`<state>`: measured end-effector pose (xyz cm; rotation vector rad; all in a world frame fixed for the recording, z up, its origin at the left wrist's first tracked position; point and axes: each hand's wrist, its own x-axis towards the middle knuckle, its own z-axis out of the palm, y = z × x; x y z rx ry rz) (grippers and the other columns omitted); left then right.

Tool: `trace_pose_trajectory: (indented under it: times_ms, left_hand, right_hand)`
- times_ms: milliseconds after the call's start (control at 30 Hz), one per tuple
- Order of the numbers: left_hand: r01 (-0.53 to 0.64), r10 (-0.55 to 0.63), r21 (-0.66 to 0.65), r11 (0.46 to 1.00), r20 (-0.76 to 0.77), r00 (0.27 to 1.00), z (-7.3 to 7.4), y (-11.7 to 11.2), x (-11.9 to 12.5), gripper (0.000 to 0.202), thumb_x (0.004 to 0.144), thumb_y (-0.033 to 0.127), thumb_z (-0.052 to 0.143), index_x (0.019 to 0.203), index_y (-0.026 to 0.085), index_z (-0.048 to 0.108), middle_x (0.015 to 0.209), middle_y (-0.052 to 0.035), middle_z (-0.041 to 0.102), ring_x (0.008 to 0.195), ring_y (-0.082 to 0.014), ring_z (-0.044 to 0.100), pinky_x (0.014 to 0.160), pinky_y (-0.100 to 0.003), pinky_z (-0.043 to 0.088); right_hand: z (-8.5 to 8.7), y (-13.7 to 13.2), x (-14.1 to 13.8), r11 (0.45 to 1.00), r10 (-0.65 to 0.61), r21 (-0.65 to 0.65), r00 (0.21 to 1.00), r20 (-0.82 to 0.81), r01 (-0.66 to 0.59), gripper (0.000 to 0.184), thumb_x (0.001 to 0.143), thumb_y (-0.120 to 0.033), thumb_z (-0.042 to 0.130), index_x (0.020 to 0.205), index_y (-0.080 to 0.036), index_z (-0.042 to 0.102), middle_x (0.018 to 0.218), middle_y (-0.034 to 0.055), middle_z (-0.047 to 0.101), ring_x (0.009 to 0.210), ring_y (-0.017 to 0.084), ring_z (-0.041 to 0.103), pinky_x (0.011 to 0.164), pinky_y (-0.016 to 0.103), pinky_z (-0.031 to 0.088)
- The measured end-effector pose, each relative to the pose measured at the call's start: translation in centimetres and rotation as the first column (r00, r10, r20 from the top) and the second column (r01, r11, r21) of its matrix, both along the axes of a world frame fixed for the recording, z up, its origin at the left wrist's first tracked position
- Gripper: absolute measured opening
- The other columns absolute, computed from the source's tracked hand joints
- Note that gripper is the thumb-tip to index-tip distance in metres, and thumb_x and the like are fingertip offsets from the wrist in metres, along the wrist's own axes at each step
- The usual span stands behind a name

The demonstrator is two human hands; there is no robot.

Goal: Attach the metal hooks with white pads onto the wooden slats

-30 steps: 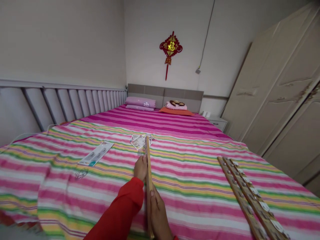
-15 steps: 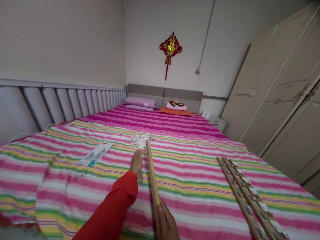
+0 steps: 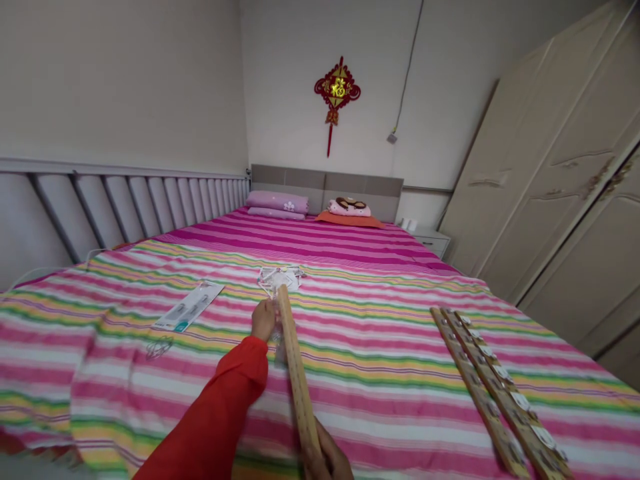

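A long, narrow wooden strip (image 3: pixel 296 367) is held up over the bed, tilted away from me. My right hand (image 3: pixel 327 455) is wrapped around its near end. Beside the far end, on the left, my left hand (image 3: pixel 263 320) is closed, fingers at some clear plastic pieces (image 3: pixel 277 327) on the strip's side. Whatever those fingers pinch is hidden. Just beyond the strip's tip lies a pile of white and clear pieces (image 3: pixel 283 275). To the right, two similar wooden strips (image 3: pixel 477 373) lie side by side, carrying hooks and round white pieces.
A striped sheet (image 3: pixel 380 373) covers the bed. On the left lie a flat printed package (image 3: pixel 189 307) and a tangle of thin wire (image 3: pixel 160 347). Folded bedding (image 3: pixel 277 202) rests by the headboard (image 3: pixel 290 179). A wardrobe (image 3: pixel 550 173) stands at the right, a rail (image 3: pixel 125 200) at the left.
The wooden strip has turned, showing more of its broad face, and its far end has shifted left and slightly down. Both hands moved with it; the view shifted slightly.
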<state>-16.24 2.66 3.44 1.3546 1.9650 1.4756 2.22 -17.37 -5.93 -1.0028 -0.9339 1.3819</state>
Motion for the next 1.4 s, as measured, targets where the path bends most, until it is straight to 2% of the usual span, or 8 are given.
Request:
trace_pose_trajectory:
  times_ms: [167, 300, 567, 800, 1067, 1200, 1267, 1400]
  left_hand:
    - [0.079, -0.080, -0.020, 0.997, -0.057, 0.995, 0.0, -0.9, -0.6, 0.025, 0.078, 0.030, 0.035, 0.062, 0.020, 0.050, 0.054, 0.0007, 0.052, 0.054, -0.0157, 0.050, 0.055, -0.027, 0.037]
    - [0.125, -0.121, 0.011, 0.992, -0.161, 0.979, -0.3, -2.1, -0.9, 0.026, 0.078, 0.036, 0.038, 0.068, 0.019, 0.056, 0.070, -0.0042, 0.062, 0.071, -0.0193, 0.056, 0.068, -0.030, 0.042]
    - [0.058, -0.035, 0.137, 0.989, -0.164, 0.986, -3.6, -6.7, 1.4, 0.041, 0.084, 0.043, 0.036, 0.101, 0.016, 0.061, 0.107, -0.0127, 0.063, 0.103, -0.0253, 0.056, 0.092, -0.039, 0.042]
    - [0.396, -0.372, 0.145, 0.907, -0.168, 0.913, -5.7, -11.3, 7.1, 0.035, 0.081, 0.044, 0.046, 0.103, 0.024, 0.064, 0.113, -0.0064, 0.064, 0.112, -0.0239, 0.054, 0.102, -0.041, 0.040]
    - [0.433, -0.433, 0.023, 0.901, -0.018, 0.901, -7.8, -11.0, 7.4, 0.044, 0.075, 0.052, 0.051, 0.110, 0.027, 0.064, 0.126, -0.0035, 0.059, 0.121, -0.0269, 0.049, 0.103, -0.043, 0.041]
    - [0.428, -0.428, 0.008, 0.904, -0.010, 0.904, -8.5, -10.6, 7.2, 0.044, 0.073, 0.055, 0.052, 0.105, 0.027, 0.067, 0.126, -0.0033, 0.059, 0.121, -0.0280, 0.050, 0.103, -0.044, 0.041]
    - [0.427, -0.427, 0.015, 0.904, -0.018, 0.904, -8.7, -10.5, 7.3, 0.044, 0.073, 0.056, 0.053, 0.103, 0.028, 0.067, 0.125, -0.0027, 0.059, 0.120, -0.0279, 0.050, 0.102, -0.044, 0.042]
    - [0.428, -0.428, 0.011, 0.904, -0.029, 0.903, -8.9, -10.4, 7.3, 0.042, 0.072, 0.056, 0.053, 0.101, 0.030, 0.067, 0.125, -0.0017, 0.059, 0.121, -0.0275, 0.050, 0.101, -0.044, 0.042]
  right_hand:
    - [2.1, 1.2, 1.1, 0.976, 0.156, -0.151, 0.988, 0.001, -0.154, 0.051, 0.068, -0.063, 0.063, 0.088, -0.016, 0.066, 0.050, 0.0004, 0.062, 0.043, 0.015, 0.057, 0.042, 0.024, 0.046]
    - [4.3, 3.3, 1.0, 0.969, 0.174, -0.167, 0.983, -0.053, -0.181, 0.050, 0.070, -0.068, 0.057, 0.072, -0.018, 0.055, 0.047, -0.0023, 0.056, 0.030, 0.010, 0.047, 0.030, 0.020, 0.034]
    - [4.3, 7.9, -1.0, 0.983, 0.166, -0.071, 0.983, -0.074, -0.171, 0.048, 0.072, -0.067, 0.055, 0.076, -0.019, 0.050, 0.055, -0.0044, 0.055, 0.039, 0.010, 0.048, 0.040, 0.021, 0.040]
    - [5.0, 7.5, 0.7, 0.964, -0.060, 0.261, 0.912, 0.406, -0.053, 0.033, 0.086, -0.046, 0.046, 0.092, -0.019, 0.064, 0.079, 0.0024, 0.066, 0.072, 0.018, 0.059, 0.067, 0.027, 0.044]
    - [3.2, 2.8, 12.1, 0.938, -0.345, 0.084, 0.933, 0.101, 0.337, 0.042, 0.078, -0.058, 0.054, 0.068, -0.017, 0.057, 0.052, -0.0053, 0.050, 0.041, 0.008, 0.043, 0.040, 0.020, 0.034]
    - [1.7, 0.4, 20.3, 0.701, -0.713, -0.108, 0.692, -0.109, 0.705, 0.041, 0.071, -0.058, 0.062, 0.068, -0.018, 0.052, 0.047, -0.0082, 0.048, 0.034, 0.006, 0.041, 0.033, 0.016, 0.029]
    - [1.7, -0.2, 23.6, 0.608, -0.793, -0.226, 0.600, -0.110, 0.761, 0.040, 0.071, -0.057, 0.063, 0.068, -0.019, 0.050, 0.045, -0.0075, 0.051, 0.032, 0.007, 0.043, 0.031, 0.017, 0.032]
    - [2.6, 0.0, 27.1, 0.656, -0.752, -0.330, 0.625, -0.209, 0.679, 0.031, 0.079, -0.045, 0.059, 0.071, -0.016, 0.053, 0.050, 0.0005, 0.062, 0.040, 0.013, 0.058, 0.037, 0.020, 0.044]
